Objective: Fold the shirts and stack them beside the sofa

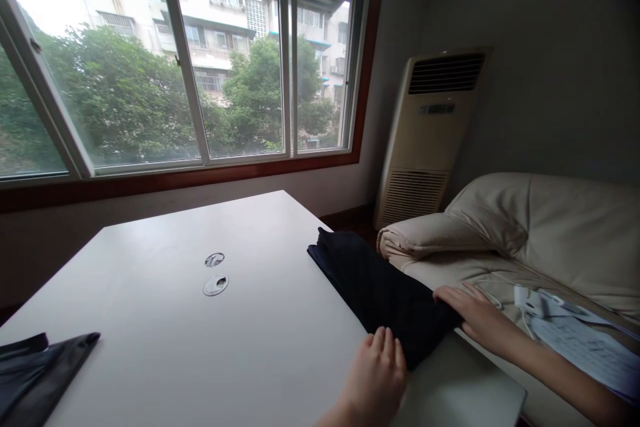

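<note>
A folded black garment (375,277) lies lengthwise along the right edge of the white table (160,320); whether it is trousers or a top I cannot tell. At its near left corner is my left hand (379,370), fingers curled closed on the fabric edge. My right hand (473,317) grips the garment's right side, with the thumb hidden and the cloth bunched slightly under the fingers. Another dark piece of clothing (43,373) rests at the table's near left corner, partly cut off by the frame.
Two round fittings (215,285) are set in the tabletop. A cream sofa (565,233) stands close on the right, holding a white power strip (530,301) with cords and some papers (580,347). Behind are a standing air conditioner (425,140) and a wide window (235,80).
</note>
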A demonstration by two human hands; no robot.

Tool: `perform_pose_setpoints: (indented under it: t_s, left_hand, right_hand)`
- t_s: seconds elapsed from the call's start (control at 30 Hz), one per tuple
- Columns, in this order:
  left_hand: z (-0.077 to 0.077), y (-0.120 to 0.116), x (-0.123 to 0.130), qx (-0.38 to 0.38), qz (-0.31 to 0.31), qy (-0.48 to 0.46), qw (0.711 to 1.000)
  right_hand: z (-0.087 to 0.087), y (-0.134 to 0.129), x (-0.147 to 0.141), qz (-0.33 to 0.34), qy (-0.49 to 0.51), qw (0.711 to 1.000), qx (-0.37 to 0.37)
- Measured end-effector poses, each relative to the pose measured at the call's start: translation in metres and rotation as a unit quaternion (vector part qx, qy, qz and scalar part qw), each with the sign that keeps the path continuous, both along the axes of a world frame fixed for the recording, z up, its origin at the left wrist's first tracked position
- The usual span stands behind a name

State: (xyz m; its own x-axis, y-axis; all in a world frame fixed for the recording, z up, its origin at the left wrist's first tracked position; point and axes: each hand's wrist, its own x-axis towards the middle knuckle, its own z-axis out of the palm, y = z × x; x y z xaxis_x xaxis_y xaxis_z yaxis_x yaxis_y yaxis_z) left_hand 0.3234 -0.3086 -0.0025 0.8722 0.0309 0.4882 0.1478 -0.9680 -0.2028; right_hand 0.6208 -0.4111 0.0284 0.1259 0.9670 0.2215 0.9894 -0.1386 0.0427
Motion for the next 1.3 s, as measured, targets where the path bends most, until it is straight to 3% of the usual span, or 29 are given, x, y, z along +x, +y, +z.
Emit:
perform_pose_setpoints:
  t_s: [0.07, 0.13, 0.23, 0.33, 0.53, 0.73, 0.83, 0.93, 1.0, 1.07, 1.17, 1.2, 1.3]
  left_hand:
    - [0.000, -0.004, 0.001, -0.019, 0.006, 0.009, 1.000]
    - [0.009, -0.007, 0.006, -0.042, 0.014, 0.035, 0.998]
    - [0.024, -0.009, 0.017, -0.058, 0.028, 0.061, 0.996]
    - [0.029, -0.008, 0.027, -0.036, 0.037, 0.057, 0.997]
    - [0.030, 0.002, 0.025, -0.012, -0.012, 0.046, 0.999]
    - [0.031, -0.003, 0.012, -0.007, -0.022, 0.037, 0.999]
    - [0.042, 0.005, 0.006, -0.049, -0.026, 0.069, 0.996]
    - [0.060, 0.031, -0.007, -0.137, -0.069, 0.088, 0.984]
    - [0.065, 0.053, -0.018, -0.195, -0.064, 0.048, 0.978]
    - [0.059, 0.070, -0.026, -0.251, -0.006, 0.013, 0.968]
    - [0.034, 0.081, -0.030, -0.320, 0.068, 0.034, 0.944]
    - [0.025, 0.081, -0.029, -0.334, 0.076, 0.041, 0.938]
    - [0.006, 0.075, -0.024, -0.362, 0.084, 0.040, 0.928]
  right_hand:
    - [0.000, 0.000, 0.000, -0.006, -0.003, 1.000, 0.014]
    - [0.002, 0.002, -0.004, 0.003, 0.007, 1.000, 0.013]
    - [0.004, 0.010, -0.023, 0.048, 0.015, 0.998, -0.030]
    - [-0.003, 0.022, -0.049, 0.061, -0.020, 0.997, -0.049]
    - [-0.026, 0.038, -0.071, 0.116, -0.166, 0.979, 0.015]
    - [-0.034, 0.031, -0.074, 0.166, -0.200, 0.963, 0.073]
    - [-0.038, 0.030, -0.078, 0.155, -0.196, 0.965, 0.074]
    - [-0.037, 0.027, -0.086, 0.124, -0.154, 0.979, 0.049]
    - [-0.023, 0.023, -0.093, 0.098, -0.096, 0.991, 0.004]
    - [0.004, 0.021, -0.098, 0.078, -0.016, 0.994, -0.081]
    - [0.058, 0.034, -0.097, 0.084, 0.126, 0.957, -0.249]
    - [0.074, 0.047, -0.094, 0.097, 0.166, 0.943, -0.272]
    - [0.104, 0.110, -0.091, 0.100, 0.237, 0.950, -0.176]
